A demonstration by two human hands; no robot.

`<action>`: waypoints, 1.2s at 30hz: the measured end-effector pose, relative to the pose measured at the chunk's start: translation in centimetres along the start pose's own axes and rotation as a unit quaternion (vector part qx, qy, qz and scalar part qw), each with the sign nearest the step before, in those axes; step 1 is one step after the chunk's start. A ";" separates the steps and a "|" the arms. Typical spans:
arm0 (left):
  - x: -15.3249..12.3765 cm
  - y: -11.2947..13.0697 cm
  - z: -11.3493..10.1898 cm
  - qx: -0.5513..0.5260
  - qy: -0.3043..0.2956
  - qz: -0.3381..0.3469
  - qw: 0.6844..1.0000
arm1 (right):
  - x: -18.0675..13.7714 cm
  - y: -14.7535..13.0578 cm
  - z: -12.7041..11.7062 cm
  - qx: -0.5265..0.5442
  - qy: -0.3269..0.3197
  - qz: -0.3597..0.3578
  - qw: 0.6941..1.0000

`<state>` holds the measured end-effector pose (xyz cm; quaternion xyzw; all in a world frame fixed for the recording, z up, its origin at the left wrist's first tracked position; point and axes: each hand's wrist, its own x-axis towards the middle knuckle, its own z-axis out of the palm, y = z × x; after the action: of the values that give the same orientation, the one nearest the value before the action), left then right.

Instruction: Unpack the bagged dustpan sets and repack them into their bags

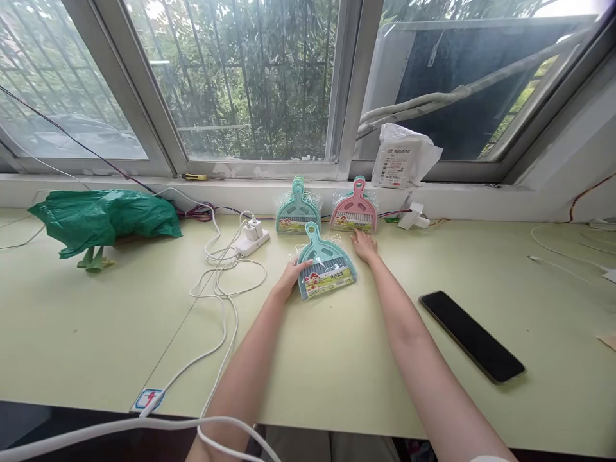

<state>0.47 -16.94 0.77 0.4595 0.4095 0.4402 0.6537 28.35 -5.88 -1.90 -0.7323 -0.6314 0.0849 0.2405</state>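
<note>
A teal mini broom-and-dustpan set (325, 263) in clear wrapping lies on the pale green table (337, 359). My left hand (291, 277) grips its left edge, fingers curled on the wrapping. Stretched forward, my right hand (364, 245) lies flat on the table, fingers extended, just below a pink dustpan set (355, 210) and to the right of the teal one. A stack of teal dustpan sets (298, 210) sits to the left of the pink one by the window sill.
A black phone (471, 335) lies at the right. White cables (219, 282) and a power strip with charger (252, 239) sit left of the sets. A green plastic bag (103, 217) lies far left. A white packet (403, 160) leans on the sill.
</note>
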 end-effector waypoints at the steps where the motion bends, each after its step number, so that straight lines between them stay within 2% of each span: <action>1: 0.1 0.0 0.0 -0.002 0.001 0.000 1.000 | 0.4 0.2 0.1 -0.006 0.001 0.001 1.000; 9: 0.5 -0.5 -0.2 0.006 -0.007 0.002 1.000 | 2.1 1.1 0.8 -0.034 0.030 0.002 0.999; 21: 0.2 -0.4 0.0 -0.005 0.003 -0.007 1.000 | 2.1 1.2 0.8 -0.035 0.039 0.005 0.999; 36: 0.1 0.1 0.2 -0.009 0.009 -0.015 1.000 | 1.8 1.9 0.6 0.048 0.117 -0.027 0.992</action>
<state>0.64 -16.86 0.87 0.4440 0.4179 0.4382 0.6605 30.12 -4.18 -2.98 -0.7076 -0.6135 0.0228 0.3500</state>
